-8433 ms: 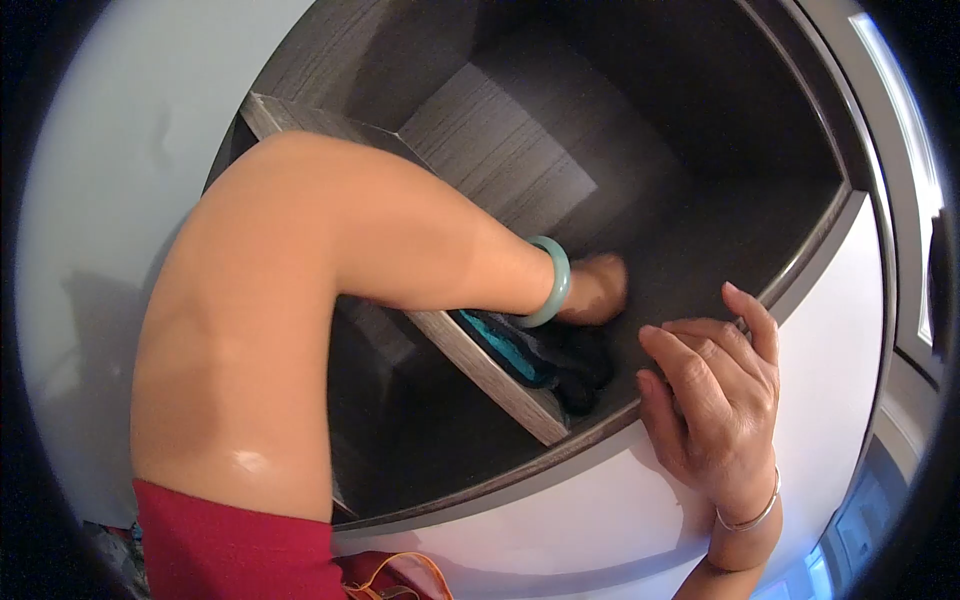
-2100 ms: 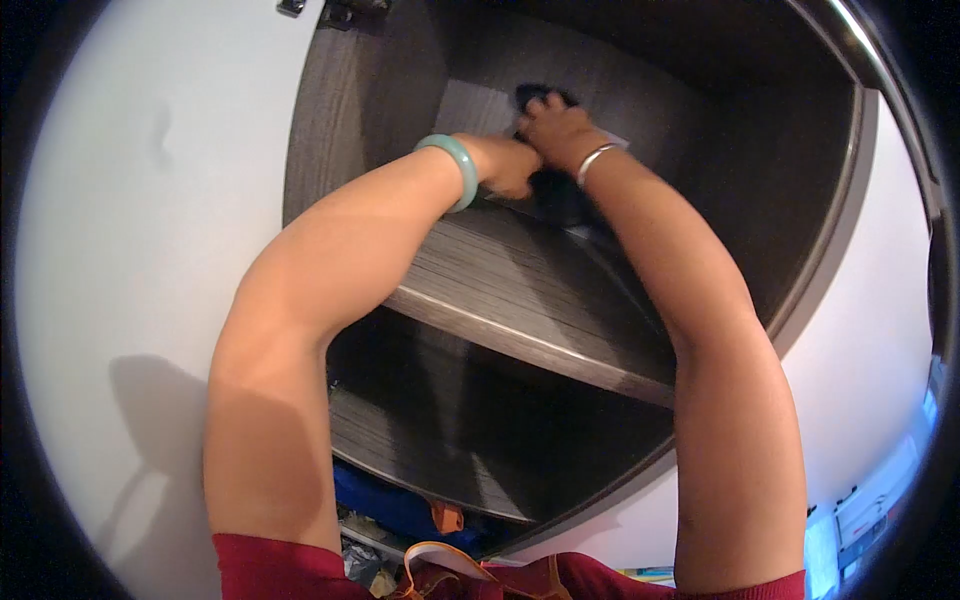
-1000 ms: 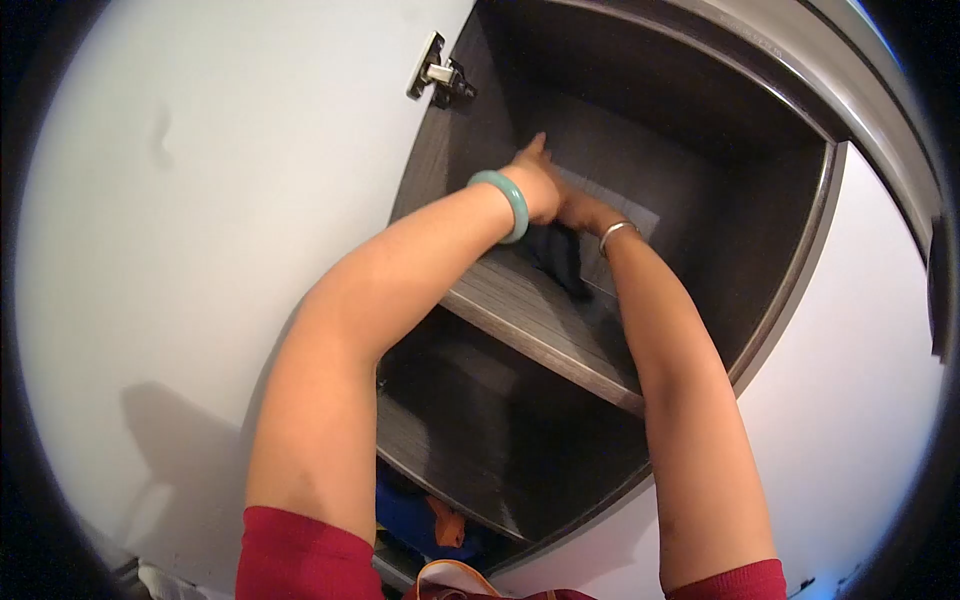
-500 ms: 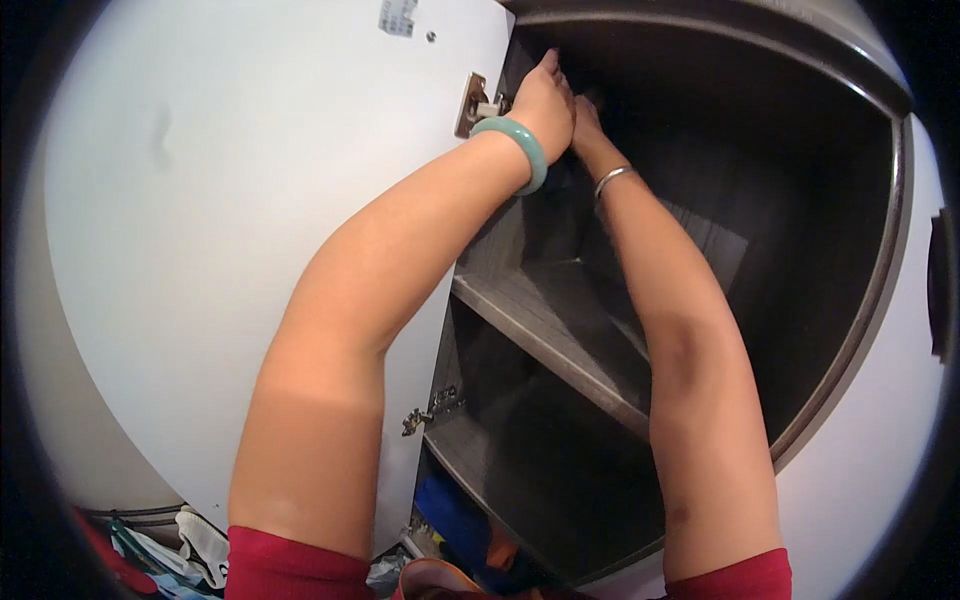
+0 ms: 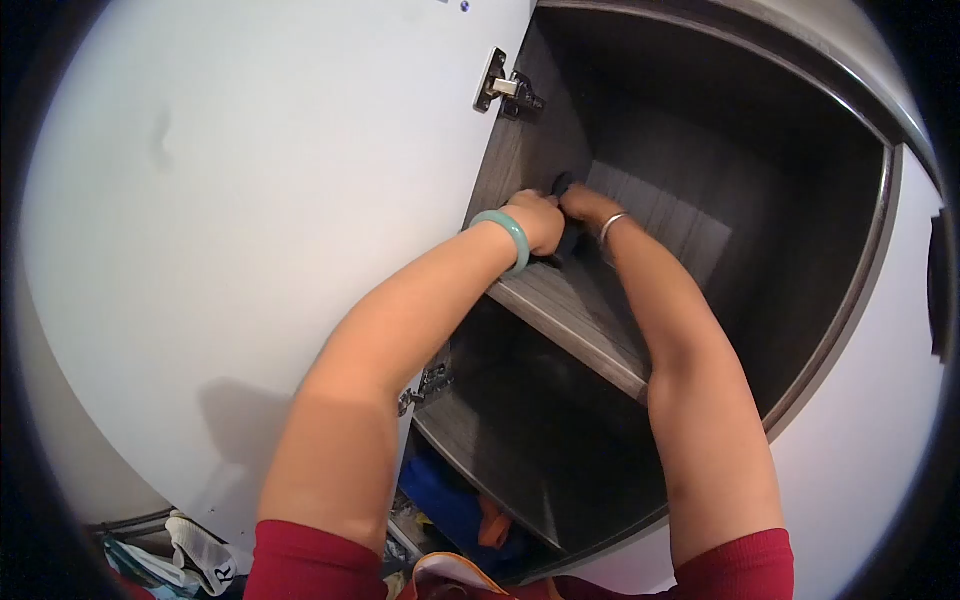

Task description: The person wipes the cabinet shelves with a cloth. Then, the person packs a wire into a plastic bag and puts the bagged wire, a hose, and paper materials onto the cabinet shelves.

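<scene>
In the head view, my left hand (image 5: 538, 221), below a green bangle, is closed on a dark cloth (image 5: 569, 240) inside the upper compartment of a dark wood-grain cabinet. My right hand (image 5: 588, 205), with a silver bracelet at its wrist, touches the same cloth just to the right, its fingers bent round the upper part. The cloth is bunched between both hands over the shelf (image 5: 570, 324), near the cabinet's left wall. Much of it is hidden behind my left hand.
The white door (image 5: 250, 200) stands open on the left, with metal hinges (image 5: 503, 86) at its edge. Blue fabric (image 5: 440, 500) and an orange item (image 5: 493, 522) lie in the bottom compartment. Clothes (image 5: 200, 550) are at the lower left. A white panel (image 5: 850, 430) borders the cabinet's right side.
Compared with half a second ago, both hands are lower, down from the upper left corner to near the shelf. Earlier, the cloth lay on the shelf beneath my left hand.
</scene>
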Motion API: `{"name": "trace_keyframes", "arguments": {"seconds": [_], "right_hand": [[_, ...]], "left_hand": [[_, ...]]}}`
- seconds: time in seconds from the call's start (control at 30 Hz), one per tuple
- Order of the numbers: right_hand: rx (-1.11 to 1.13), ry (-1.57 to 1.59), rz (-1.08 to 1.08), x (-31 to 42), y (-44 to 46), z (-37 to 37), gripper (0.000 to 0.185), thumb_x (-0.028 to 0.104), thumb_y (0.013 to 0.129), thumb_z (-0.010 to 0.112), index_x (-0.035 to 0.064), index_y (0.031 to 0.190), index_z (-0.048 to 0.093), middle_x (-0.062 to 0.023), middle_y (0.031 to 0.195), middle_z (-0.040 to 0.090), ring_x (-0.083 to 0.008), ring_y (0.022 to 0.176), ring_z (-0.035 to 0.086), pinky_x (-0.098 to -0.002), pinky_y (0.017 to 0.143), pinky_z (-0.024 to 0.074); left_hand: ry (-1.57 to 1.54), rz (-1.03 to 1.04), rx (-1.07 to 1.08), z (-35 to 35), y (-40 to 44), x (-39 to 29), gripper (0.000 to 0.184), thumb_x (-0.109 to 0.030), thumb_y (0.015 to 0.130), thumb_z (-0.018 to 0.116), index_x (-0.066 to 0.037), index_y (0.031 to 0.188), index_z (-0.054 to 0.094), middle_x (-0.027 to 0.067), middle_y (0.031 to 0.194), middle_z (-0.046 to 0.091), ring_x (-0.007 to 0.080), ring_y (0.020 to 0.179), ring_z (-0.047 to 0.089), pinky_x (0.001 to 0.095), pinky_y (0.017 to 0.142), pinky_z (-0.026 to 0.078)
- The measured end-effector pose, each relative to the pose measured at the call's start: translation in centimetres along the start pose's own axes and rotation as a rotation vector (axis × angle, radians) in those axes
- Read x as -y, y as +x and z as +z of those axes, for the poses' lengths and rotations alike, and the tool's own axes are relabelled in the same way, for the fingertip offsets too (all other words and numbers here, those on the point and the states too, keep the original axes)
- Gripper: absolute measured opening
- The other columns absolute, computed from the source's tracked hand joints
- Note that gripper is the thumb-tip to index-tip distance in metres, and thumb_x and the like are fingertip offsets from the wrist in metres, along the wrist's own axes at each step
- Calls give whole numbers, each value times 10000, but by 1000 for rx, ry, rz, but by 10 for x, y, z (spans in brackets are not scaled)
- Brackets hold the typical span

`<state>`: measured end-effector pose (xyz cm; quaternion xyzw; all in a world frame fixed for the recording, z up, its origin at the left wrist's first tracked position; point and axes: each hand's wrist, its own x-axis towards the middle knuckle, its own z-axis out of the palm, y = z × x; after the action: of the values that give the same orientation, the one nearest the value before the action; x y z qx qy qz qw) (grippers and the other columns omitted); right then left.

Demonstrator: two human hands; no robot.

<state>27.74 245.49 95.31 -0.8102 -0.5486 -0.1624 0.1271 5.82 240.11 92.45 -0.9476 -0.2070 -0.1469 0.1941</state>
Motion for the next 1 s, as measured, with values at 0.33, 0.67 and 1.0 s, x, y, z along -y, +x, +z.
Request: {"name": "trace_keyframes", "arguments": {"seconds": [0.33, 0.67, 1.0], "right_hand": [[-491, 187, -157, 10, 26, -113, 298, 139, 850, 358, 2, 992, 581, -189, 1075, 566, -291, 944, 560, -383, 839, 426], [-364, -417, -318, -19, 56, -105, 307, 150, 827, 382, -12, 925, 623, -219, 1017, 582, -335, 923, 570, -401, 791, 444], [190, 175, -301, 77, -119, -31, 380, 237, 849, 394, -68, 943, 600, -306, 1037, 536, -412, 990, 529, -400, 862, 411]], "left_hand": [[-5, -171, -786, 0, 103, 9, 451, -224, 825, 460, -17, 1224, 425, 184, 1360, 308, 274, 1281, 262, 362, 1076, 130], [231, -167, -707, 10, 88, 8, 351, -175, 842, 397, -60, 1143, 537, 140, 1296, 417, 252, 1263, 302, 369, 1072, 144], [364, -78, 80, -5, -59, -20, 365, -255, 776, 541, -88, 1096, 600, 95, 1255, 486, 249, 1269, 303, 434, 1069, 81]]}}
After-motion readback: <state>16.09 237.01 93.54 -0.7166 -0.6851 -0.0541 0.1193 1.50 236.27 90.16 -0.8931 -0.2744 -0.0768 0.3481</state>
